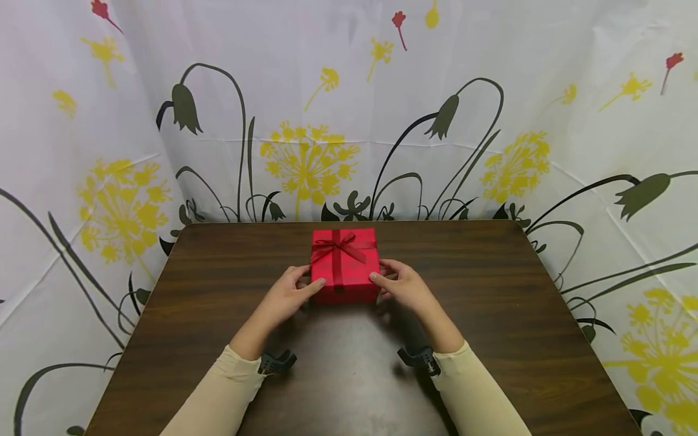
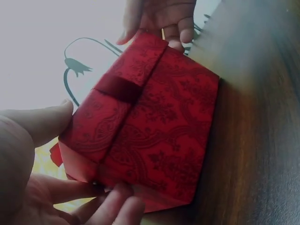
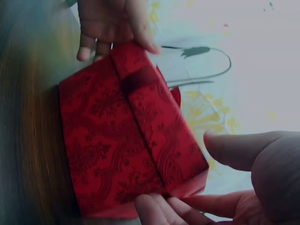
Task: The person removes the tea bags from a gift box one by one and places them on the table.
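Before a flower-printed cloth (image 1: 349, 91), over a dark wooden tabletop (image 1: 338, 357), gripping a red gift box (image 1: 357, 271) from both sides with left hand (image 1: 286, 293) and right hand (image 1: 408, 287).

Reaching in from the near edge of the tabletop in pale sleeves (image 1: 215, 396), with forearms slanted forward and inward toward each other. Placed near the middle of the tabletop's far edge, well apart from both far corners. Holding the box with the left hand at its near left corner: thumb laid over the lid's top edge, fingers bent against the side below, with a narrow gap between. Mirroring that with the right hand at the near right corner. Wearing dark wrist cameras (image 1: 277, 362) below the palms. Topped with a dark red ribbon bow (image 1: 342, 244).
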`<state>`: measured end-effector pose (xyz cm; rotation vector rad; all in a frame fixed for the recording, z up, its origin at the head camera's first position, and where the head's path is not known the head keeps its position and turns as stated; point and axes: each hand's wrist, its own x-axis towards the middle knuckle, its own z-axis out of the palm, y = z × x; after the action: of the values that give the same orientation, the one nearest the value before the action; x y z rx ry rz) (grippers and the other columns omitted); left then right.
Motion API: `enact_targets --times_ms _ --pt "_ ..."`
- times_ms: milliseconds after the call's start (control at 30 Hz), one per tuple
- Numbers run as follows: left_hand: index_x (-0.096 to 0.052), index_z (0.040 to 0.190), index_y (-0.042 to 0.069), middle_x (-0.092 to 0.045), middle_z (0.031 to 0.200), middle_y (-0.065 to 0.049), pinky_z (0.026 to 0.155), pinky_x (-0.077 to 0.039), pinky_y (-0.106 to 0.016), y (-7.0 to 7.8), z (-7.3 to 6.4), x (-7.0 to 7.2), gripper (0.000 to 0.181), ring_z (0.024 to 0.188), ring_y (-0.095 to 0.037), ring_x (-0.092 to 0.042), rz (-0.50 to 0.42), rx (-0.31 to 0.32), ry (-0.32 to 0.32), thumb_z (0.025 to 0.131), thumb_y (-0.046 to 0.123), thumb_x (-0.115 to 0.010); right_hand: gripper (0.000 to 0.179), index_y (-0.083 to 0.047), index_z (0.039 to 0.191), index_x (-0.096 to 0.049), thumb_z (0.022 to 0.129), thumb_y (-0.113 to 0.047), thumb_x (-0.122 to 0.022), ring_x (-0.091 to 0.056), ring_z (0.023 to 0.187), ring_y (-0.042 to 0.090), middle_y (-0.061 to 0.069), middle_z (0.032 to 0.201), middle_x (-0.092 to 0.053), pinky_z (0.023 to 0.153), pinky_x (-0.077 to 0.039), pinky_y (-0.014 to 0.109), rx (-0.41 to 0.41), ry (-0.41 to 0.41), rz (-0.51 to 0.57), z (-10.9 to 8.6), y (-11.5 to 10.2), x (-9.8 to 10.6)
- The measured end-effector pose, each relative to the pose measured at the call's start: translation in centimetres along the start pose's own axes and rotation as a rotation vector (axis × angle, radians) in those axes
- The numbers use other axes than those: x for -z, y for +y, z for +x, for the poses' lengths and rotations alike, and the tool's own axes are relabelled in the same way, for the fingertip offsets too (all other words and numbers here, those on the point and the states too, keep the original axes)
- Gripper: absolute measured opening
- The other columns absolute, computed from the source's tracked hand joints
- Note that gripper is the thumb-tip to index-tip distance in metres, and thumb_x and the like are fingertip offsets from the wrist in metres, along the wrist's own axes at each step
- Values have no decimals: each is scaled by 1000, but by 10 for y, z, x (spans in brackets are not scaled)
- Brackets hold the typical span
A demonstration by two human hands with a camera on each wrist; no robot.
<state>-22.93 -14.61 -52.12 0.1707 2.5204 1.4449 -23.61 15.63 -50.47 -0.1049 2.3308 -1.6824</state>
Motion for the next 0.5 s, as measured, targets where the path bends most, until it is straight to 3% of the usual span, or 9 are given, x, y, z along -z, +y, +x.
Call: enact_targets --times_ms 133,500 --pt "-53 155 -5 -55 133 -24 75 -52 -29 0 1 -2 70 94 -22 -69 -59 -10 1 104 38 -74 66 0 158 -52 102 -23 -78 -75 102 32 22 134 -65 89 -66 50 9 -5 -46 0 0 -1" --pt "-55 152 -5 -59 126 -21 75 -51 -26 -1 2 -5 68 98 -23 -62 -69 -21 59 101 34 -79 64 -1 156 -55 101 -24 -79 -73 99 44 23 137 -64 90 -63 54 28 22 -72 -1 0 0"
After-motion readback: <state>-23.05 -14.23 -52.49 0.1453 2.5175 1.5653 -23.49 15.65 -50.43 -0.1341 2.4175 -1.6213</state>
